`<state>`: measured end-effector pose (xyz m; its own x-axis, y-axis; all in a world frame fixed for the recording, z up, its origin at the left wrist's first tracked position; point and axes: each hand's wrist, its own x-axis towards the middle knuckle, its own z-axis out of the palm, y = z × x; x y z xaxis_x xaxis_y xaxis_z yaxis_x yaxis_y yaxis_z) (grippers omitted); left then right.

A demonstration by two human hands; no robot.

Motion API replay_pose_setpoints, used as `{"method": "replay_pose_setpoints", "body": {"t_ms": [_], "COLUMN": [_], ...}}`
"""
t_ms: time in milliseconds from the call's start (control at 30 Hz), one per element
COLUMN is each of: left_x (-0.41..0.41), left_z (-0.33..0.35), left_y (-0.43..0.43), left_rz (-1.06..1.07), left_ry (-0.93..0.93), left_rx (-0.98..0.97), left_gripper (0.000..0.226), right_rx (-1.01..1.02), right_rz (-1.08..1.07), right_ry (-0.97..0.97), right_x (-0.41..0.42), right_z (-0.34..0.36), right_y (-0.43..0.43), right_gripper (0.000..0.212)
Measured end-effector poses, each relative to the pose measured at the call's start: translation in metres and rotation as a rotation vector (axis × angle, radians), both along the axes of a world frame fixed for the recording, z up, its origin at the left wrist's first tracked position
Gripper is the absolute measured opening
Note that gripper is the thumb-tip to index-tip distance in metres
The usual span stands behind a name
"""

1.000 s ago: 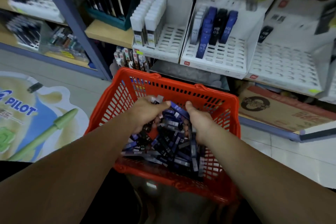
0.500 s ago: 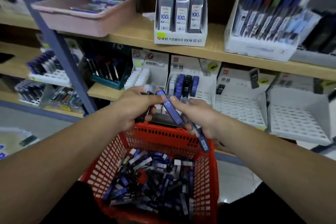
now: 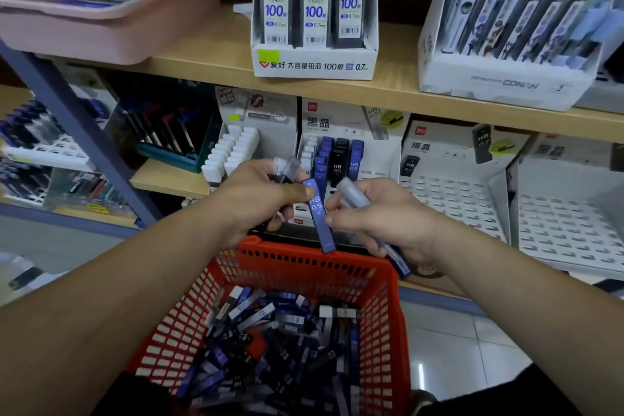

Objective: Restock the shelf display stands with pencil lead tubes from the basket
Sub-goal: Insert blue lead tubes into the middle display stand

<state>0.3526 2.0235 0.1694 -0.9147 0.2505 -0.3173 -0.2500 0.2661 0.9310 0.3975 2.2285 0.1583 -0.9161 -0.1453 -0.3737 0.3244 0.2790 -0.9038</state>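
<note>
Left hand (image 3: 260, 199) curled round clear tubes (image 3: 287, 169), thumb on a blue tube (image 3: 319, 214) marked HB 0.5. Right hand (image 3: 381, 219) clamped on further tubes (image 3: 353, 194), thumb and forefinger pinching the same blue tube. Basket (image 3: 304, 267) at 6 o'clock of the hands, holding a heap of loose tubes (image 3: 280, 348). Stand (image 3: 378, 176) at 12 o'clock on the shelf (image 3: 169, 179), carrying upright blue and black tubes

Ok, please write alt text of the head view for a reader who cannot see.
The left hand and right hand hold lead tubes over a red basket full of tubes, a blue tube marked HB 0.5 between them. White stands behind have free slots.
</note>
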Motion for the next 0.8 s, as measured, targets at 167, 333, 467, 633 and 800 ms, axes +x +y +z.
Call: {"method": "replay_pose_setpoints", "body": {"t_ms": [167,333,467,633,800], "left_x": [-0.006,-0.007,-0.014,-0.019,-0.022], "left_z": [-0.005,-0.006,-0.01,-0.017,-0.015], "left_y": [0.008,0.019,0.027,0.033,0.029], "left_rz": [-0.043,-0.086,-0.072,-0.066,-0.046], "left_ry": [0.001,-0.008,-0.043,-0.181,-0.276], "left_rx": [0.014,0.005,0.032,0.03,0.162], "left_gripper": [0.02,0.021,0.035,0.064,0.023], "right_rx": [0.085,0.191,0.253,0.373,0.435], "right_rz": [0.012,0.093,0.004,-0.264,-0.359], "right_ry": [0.109,0.343,0.41,0.516,0.541], "right_x": [-0.005,-0.007,-0.018,-0.036,-0.055], "right_z": [-0.003,0.004,0.007,0.0,-0.015], "right_y": [0.003,0.009,0.026,0.045,0.047], "right_gripper": [0.024,0.035,0.026,0.017,0.02]}}
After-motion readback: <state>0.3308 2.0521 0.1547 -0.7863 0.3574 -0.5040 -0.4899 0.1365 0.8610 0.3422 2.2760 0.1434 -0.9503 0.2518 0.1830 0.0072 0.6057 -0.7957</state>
